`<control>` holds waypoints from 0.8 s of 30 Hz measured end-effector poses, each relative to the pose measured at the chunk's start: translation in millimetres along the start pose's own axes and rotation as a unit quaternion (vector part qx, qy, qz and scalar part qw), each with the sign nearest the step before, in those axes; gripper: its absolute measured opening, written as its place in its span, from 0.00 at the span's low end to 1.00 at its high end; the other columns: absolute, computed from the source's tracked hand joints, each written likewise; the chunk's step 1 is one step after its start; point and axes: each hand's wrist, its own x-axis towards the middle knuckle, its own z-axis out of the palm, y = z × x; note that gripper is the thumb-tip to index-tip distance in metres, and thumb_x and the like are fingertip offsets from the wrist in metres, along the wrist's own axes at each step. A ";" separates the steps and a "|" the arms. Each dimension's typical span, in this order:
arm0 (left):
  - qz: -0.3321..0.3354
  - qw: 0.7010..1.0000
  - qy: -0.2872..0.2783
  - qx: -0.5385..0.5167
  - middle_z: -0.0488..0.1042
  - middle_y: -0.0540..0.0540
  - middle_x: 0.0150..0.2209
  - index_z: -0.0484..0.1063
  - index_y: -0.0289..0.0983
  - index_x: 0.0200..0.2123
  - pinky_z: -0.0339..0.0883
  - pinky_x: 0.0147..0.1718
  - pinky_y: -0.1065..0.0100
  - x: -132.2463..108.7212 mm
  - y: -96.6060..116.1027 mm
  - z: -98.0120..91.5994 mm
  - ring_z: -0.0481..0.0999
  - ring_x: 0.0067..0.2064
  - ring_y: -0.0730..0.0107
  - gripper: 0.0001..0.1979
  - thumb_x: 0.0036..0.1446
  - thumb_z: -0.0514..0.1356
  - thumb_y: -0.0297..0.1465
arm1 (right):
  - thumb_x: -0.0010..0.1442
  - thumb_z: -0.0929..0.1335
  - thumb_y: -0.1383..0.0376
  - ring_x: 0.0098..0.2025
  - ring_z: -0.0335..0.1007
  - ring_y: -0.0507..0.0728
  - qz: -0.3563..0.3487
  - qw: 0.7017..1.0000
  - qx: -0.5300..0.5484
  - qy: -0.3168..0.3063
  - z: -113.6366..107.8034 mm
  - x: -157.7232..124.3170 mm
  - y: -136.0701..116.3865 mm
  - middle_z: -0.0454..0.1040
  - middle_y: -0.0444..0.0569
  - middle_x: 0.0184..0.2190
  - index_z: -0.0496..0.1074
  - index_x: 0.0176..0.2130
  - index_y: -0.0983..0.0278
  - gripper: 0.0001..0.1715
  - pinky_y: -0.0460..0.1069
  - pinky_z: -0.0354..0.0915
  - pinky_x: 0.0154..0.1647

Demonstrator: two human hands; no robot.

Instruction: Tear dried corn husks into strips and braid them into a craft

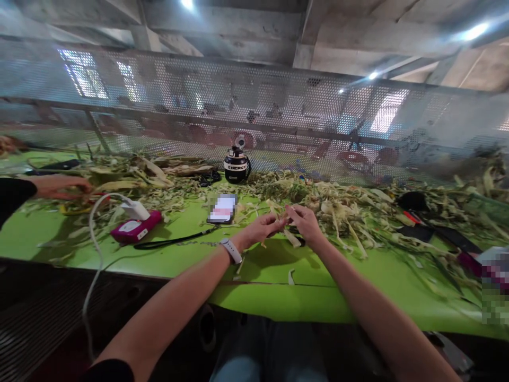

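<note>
Pale, slender, slanted plant strip (293, 239)

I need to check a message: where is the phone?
In the head view, the phone lies slightly left of centre on the green table, to the left of the left hand and in front of the black ENERGY jug.

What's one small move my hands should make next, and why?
Perhaps ease the right hand slightly away from the left hand. Their fingers come together above the green table, and anything pinched there is too small to make out, so a little gap might show it.
</note>
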 end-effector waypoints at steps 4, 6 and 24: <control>-0.004 0.999 -0.031 0.013 0.58 0.55 0.20 0.69 0.34 0.29 0.43 0.22 0.71 2.0 -1.7 0.3 0.51 0.22 0.80 0.25 0.44 0.62 0.53 | 0.48 0.67 0.42 0.18 0.50 0.48 -0.001 0.999 -0.018 0.045 1.3 -0.9 -3.8 0.56 0.40 0.13 0.60 0.15 0.63 0.31 0.46 0.51 0.21; -0.013 0.999 -0.035 0.002 0.58 0.55 0.18 0.67 0.34 0.27 0.44 0.22 0.71 1.8 -1.7 1.0 0.53 0.22 0.79 0.24 0.45 0.62 0.52 | 0.47 0.67 0.40 0.18 0.49 0.48 0.019 0.998 -0.007 0.065 2.4 -1.2 -4.8 0.55 0.39 0.12 0.59 0.14 0.63 0.32 0.46 0.50 0.20; 0.006 0.975 0.165 -0.148 0.64 0.55 0.20 0.68 0.33 0.26 0.52 0.23 0.73 11.8 -8.7 -5.0 0.60 0.22 0.81 0.18 0.42 0.67 0.41 | 0.49 0.65 0.39 0.16 0.50 0.48 0.000 0.994 -0.067 -0.082 1.6 2.0 6.1 0.56 0.38 0.12 0.60 0.18 0.62 0.32 0.45 0.50 0.18</control>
